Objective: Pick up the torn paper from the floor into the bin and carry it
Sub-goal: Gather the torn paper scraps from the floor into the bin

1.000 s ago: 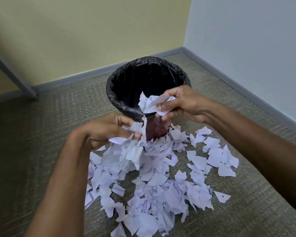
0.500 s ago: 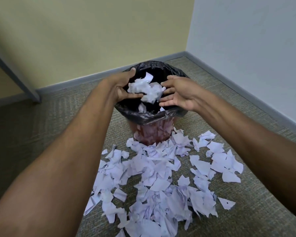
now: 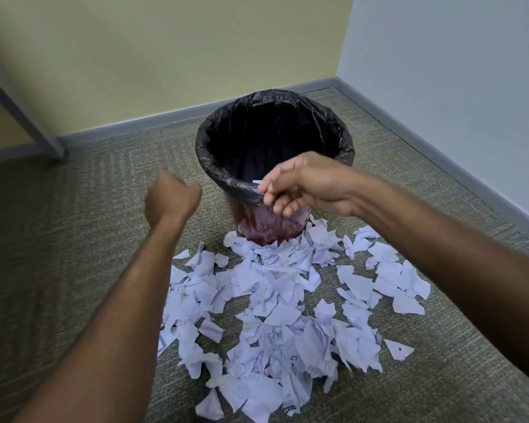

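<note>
Hovering both hands at the bin (image 3: 209, 154), no paper showing in either

Left hand (image 3: 172, 199) is curled into a fist just left of the bin. Right hand (image 3: 301, 184) has its fingers loose and spread over the near rim. Torn paper (image 3: 275, 312) is heaped on the carpet (image 3: 74, 239), near side of the bin.

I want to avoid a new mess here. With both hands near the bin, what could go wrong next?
1. The right hand hangs at the near rim of the bin; its fingers could snag the black liner and tip it.
2. The torn paper lies widely spread on the carpet; outlying scraps may be missed.
</note>
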A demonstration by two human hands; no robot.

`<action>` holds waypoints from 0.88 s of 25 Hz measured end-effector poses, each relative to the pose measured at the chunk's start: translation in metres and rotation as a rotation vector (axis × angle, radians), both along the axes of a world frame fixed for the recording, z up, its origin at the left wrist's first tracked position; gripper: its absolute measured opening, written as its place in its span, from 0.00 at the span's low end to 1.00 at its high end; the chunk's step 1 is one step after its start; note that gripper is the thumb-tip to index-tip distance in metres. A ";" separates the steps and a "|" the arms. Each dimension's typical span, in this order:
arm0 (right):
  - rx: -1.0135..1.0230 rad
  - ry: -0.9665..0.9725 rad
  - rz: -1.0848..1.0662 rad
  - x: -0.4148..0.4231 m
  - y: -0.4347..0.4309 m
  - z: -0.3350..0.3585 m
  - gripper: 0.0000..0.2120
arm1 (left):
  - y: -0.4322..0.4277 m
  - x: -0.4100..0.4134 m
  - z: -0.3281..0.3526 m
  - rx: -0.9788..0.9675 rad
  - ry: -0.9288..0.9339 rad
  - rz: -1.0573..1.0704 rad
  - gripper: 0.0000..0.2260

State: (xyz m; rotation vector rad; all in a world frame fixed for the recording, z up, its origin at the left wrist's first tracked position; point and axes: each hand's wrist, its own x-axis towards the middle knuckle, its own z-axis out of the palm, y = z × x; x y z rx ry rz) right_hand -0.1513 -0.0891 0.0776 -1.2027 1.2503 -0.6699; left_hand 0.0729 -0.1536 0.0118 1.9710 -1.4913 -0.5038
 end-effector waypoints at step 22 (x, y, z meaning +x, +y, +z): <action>-0.200 1.172 0.855 0.031 0.043 -0.226 0.36 | 0.096 0.038 -0.175 0.619 -0.588 -0.495 0.24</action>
